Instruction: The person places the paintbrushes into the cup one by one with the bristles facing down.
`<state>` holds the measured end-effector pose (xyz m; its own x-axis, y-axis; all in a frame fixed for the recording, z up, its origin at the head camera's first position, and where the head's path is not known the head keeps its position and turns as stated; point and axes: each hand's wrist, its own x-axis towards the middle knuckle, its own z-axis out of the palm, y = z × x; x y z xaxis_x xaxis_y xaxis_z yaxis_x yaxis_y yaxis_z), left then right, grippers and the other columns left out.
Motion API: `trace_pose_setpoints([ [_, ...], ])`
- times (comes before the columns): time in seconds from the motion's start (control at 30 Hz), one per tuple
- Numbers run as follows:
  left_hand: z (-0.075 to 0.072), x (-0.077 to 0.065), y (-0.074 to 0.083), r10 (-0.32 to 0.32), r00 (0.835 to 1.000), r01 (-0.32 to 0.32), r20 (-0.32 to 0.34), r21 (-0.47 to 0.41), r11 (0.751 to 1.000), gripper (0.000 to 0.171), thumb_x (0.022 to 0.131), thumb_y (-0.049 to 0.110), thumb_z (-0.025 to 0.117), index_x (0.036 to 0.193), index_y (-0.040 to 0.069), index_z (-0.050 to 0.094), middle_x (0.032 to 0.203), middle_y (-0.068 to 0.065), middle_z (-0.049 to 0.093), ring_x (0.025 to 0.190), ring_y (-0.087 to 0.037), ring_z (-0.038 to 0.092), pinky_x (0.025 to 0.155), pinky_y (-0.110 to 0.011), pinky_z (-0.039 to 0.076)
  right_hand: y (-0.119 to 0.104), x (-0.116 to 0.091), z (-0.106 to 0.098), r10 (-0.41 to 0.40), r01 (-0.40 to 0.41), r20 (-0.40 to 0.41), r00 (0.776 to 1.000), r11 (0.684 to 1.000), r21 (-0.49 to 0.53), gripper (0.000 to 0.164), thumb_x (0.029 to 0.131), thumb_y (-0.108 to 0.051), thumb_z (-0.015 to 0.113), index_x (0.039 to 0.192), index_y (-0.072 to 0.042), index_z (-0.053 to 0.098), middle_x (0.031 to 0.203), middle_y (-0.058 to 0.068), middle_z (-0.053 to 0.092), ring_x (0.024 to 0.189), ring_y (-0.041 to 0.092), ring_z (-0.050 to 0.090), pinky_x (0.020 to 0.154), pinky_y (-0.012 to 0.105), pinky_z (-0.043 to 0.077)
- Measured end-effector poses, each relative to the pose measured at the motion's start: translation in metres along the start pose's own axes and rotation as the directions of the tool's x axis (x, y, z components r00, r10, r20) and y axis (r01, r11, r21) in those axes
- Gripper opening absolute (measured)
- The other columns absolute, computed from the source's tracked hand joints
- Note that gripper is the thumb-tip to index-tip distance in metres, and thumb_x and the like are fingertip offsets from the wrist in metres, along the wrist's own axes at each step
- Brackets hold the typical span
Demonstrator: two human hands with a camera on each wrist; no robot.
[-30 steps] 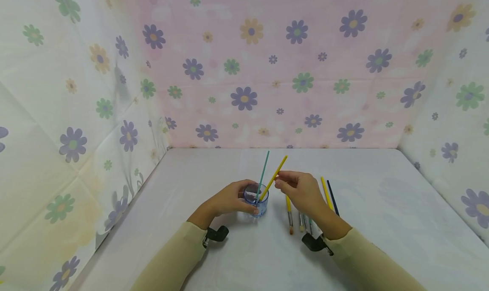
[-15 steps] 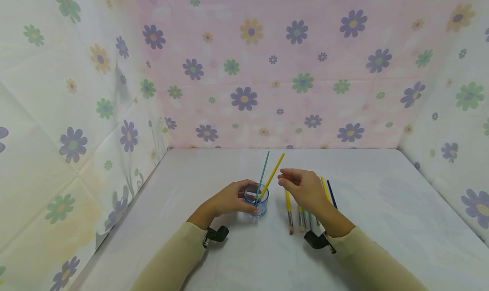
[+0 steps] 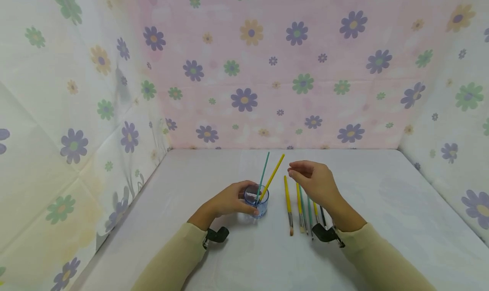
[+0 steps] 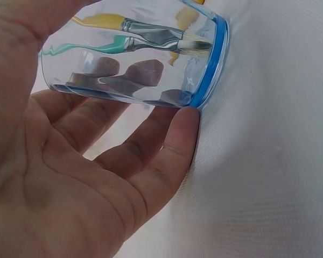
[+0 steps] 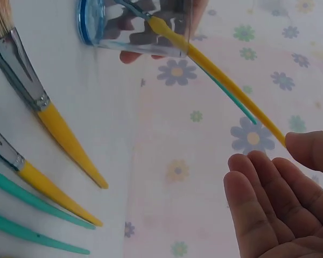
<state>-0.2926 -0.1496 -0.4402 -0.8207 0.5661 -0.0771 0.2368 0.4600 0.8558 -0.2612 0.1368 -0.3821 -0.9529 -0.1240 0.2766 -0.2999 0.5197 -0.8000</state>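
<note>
My left hand [image 3: 231,199] holds a clear drinking glass [image 3: 262,210] with a blue base, fingers and thumb around its sides. The glass stands upright on the table. In it lean a teal-handled paintbrush [image 3: 263,170] and a yellow-handled paintbrush [image 3: 274,172], their bristles [image 4: 196,44] down near the bottom in the left wrist view. To the right of the glass, my right hand [image 3: 318,182] hovers with nothing in it, fingers loosely bent. The yellow handle's tip overlaps the right thumb [image 5: 312,150] in the right wrist view.
Beneath and beside the right hand lie several paintbrushes in a row, bristles toward the person: a wide yellow one [image 3: 288,199] at the left, then another yellow one [image 3: 299,202], a teal one [image 3: 309,208] and others partly hidden by the forearm. Flowered cloth [image 3: 244,70] encloses the white table [image 3: 214,257].
The right hand has let go of the yellow paintbrush, which now leans in the glass, and has moved away to the right over the row. The left hand stays on the glass.
</note>
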Motion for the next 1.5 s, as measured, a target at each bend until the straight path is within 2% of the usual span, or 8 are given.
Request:
trace_pose_setpoints([
  [0.17, 0.001, -0.002, -0.001, 0.000, 1.000, 0.000, 0.003, 0.000, 1.000, 0.089, 0.059, 0.045, 0.089, 0.136, 0.024, 0.047, 0.123, 0.013, 0.057, 0.121, -0.015, 0.052, 0.103, -0.045, 0.040, 0.004, -0.003, -0.011, 0.020, -0.019, 0.025, 0.999, 1.000, -0.021, 0.033, 0.089, -0.046, 0.063, 0.116, -0.027, 0.064, 0.109, -0.011, 0.067, 0.103, 0.012, 0.064, 0.083, 0.036, 0.054],
  [0.37, 0.000, -0.005, 0.001, 0.012, 1.000, -0.012, -0.005, 0.003, 1.000, 0.087, 0.060, 0.044, 0.089, 0.134, 0.027, 0.047, 0.124, 0.012, 0.056, 0.124, -0.017, 0.051, 0.105, -0.046, 0.038, 0.021, -0.005, -0.026, 0.062, -0.060, 0.045, 0.997, 0.997, -0.047, 0.028, 0.090, -0.038, 0.064, 0.115, -0.025, 0.064, 0.111, -0.006, 0.067, 0.100, 0.018, 0.065, 0.080, 0.037, 0.054],
  [0.57, -0.001, -0.005, -0.001, 0.005, 1.000, -0.005, -0.008, 0.007, 1.000, 0.084, 0.059, 0.045, 0.089, 0.132, 0.033, 0.048, 0.124, 0.013, 0.057, 0.124, -0.016, 0.051, 0.105, -0.046, 0.038, 0.040, -0.007, -0.038, 0.116, -0.114, 0.047, 0.992, 0.992, -0.047, 0.031, 0.090, -0.039, 0.065, 0.115, -0.020, 0.064, 0.109, 0.001, 0.069, 0.094, 0.021, 0.068, 0.075, 0.035, 0.055],
  [0.87, 0.000, -0.003, 0.002, 0.010, 1.000, -0.010, -0.002, 0.022, 1.000, 0.088, 0.061, 0.045, 0.088, 0.135, 0.024, 0.048, 0.123, 0.014, 0.057, 0.122, -0.015, 0.052, 0.105, -0.046, 0.037, 0.056, -0.007, -0.059, 0.233, -0.231, 0.034, 0.972, 0.972, -0.048, 0.047, 0.086, -0.052, 0.063, 0.115, -0.016, 0.061, 0.113, 0.006, 0.067, 0.097, 0.027, 0.067, 0.084, 0.042, 0.053],
  [1.0, -0.001, -0.002, 0.001, 0.015, 1.000, -0.015, 0.000, 0.025, 1.000, 0.087, 0.062, 0.042, 0.088, 0.136, 0.022, 0.047, 0.124, 0.013, 0.057, 0.122, -0.016, 0.052, 0.106, -0.047, 0.037, 0.063, -0.006, -0.065, 0.259, -0.257, 0.041, 0.965, 0.965, -0.050, 0.045, 0.087, -0.048, 0.064, 0.114, -0.012, 0.061, 0.114, 0.009, 0.066, 0.099, 0.028, 0.067, 0.081, 0.038, 0.055],
  [1.27, 0.000, -0.001, 0.001, -0.004, 1.000, 0.004, -0.014, 0.039, 0.999, 0.084, 0.063, 0.041, 0.088, 0.135, 0.026, 0.048, 0.123, 0.016, 0.058, 0.119, -0.012, 0.053, 0.105, -0.047, 0.037, 0.076, -0.002, -0.073, 0.359, -0.354, 0.057, 0.932, 0.932, -0.084, 0.057, 0.084, -0.051, 0.067, 0.116, -0.005, 0.060, 0.110, 0.015, 0.065, 0.092, 0.027, 0.067, 0.073, 0.030, 0.056],
  [1.5, 0.001, -0.001, 0.003, -0.025, 0.999, 0.026, -0.023, 0.040, 0.999, 0.083, 0.059, 0.047, 0.088, 0.131, 0.034, 0.049, 0.122, 0.016, 0.058, 0.119, -0.011, 0.053, 0.105, -0.046, 0.037, 0.090, 0.000, -0.072, 0.453, -0.441, 0.083, 0.887, 0.887, -0.134, 0.045, 0.085, -0.037, 0.071, 0.113, -0.002, 0.061, 0.103, 0.015, 0.065, 0.079, 0.020, 0.065, 0.071, 0.030, 0.056],
])
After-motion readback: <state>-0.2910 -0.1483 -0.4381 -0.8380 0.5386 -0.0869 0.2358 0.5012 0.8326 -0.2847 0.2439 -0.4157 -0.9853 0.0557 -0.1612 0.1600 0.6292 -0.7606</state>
